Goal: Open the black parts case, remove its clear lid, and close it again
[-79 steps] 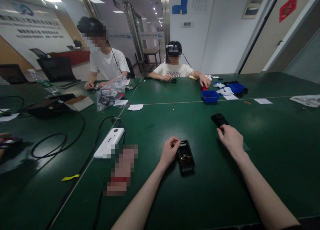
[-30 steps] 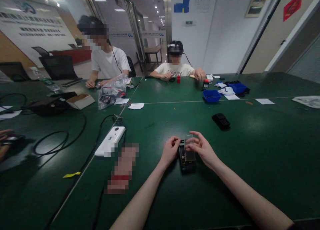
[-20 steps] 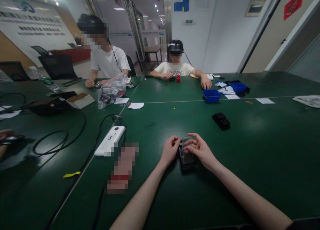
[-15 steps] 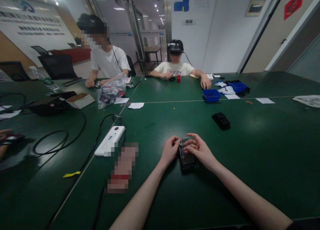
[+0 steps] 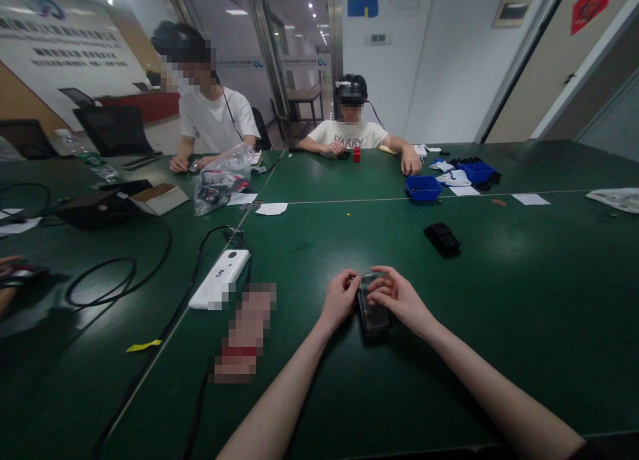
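Observation:
A black rectangular case (image 5: 375, 318) lies on the green table in front of me, with what looks like a clear, see-through piece (image 5: 367, 280) over its far end. My left hand (image 5: 341, 296) pinches at the case's far left edge, thumb and fingers together. Over the far right part is my right hand (image 5: 399, 297), its fingers bent but apart and nothing visible gripped in them. Its fingertips hide some of the case, and I cannot tell whether they touch it. Farther off to the right lies a separate black object (image 5: 442, 239).
To the left are a white power bank (image 5: 220, 280) marked 5, a blurred-out flat item (image 5: 248, 330) and black cables. Across the table sit two people, near a blue tray (image 5: 423, 188), a red block (image 5: 356, 154) and a plastic bag (image 5: 222, 184).
Both hands stay at the case in nearly the same pose. The whole view has shifted very slightly.

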A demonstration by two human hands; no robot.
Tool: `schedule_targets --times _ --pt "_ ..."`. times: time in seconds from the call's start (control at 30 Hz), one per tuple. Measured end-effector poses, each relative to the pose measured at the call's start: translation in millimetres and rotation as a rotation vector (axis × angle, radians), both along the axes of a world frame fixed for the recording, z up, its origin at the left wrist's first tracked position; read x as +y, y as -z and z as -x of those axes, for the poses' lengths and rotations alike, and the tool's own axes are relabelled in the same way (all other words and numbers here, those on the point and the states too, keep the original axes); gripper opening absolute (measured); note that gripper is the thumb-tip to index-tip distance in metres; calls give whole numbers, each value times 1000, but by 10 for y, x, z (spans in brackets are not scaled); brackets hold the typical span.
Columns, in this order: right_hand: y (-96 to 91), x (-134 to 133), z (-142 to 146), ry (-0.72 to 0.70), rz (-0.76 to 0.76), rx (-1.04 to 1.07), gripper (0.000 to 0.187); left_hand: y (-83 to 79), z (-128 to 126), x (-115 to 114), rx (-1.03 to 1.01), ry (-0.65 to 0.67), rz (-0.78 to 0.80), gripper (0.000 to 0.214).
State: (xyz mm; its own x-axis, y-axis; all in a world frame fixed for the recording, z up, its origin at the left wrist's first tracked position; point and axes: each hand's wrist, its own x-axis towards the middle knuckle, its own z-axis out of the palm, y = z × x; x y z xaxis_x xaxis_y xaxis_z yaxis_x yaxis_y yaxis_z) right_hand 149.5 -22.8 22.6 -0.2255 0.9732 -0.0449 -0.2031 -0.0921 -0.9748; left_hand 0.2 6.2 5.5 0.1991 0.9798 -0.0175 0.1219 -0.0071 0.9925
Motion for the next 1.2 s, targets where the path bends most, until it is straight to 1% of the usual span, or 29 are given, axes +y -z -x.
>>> schedule_targets --times 0.13,0.33,0.43,0.6,0.7,0.77,0.93,1.2 --pt "-14 -20 17 1 4 6 44 1 2 3 14 -1 -3 23" --pt "4 -34 18 -25 -43 -62 43 14 9 6 39 -8 -18 22" --pt "0 -29 -12 -5 -104 -194 41 13 8 4 36 -11 -19 23" --pt "-29 -23 -73 64 -274 -550 39 0 7 11 56 -9 -44 22" --pt "-12 -11 -99 105 -352 -659 38 -7 8 9 76 -10 -34 23" --pt "21 3 -112 93 -369 -663 37 -11 10 3 75 -6 -22 24" --pt "105 43 -131 40 -328 -615 37 -11 11 -4 48 5 -8 23" --pt "122 53 -135 -11 -230 -507 39 14 7 5 26 2 20 27"
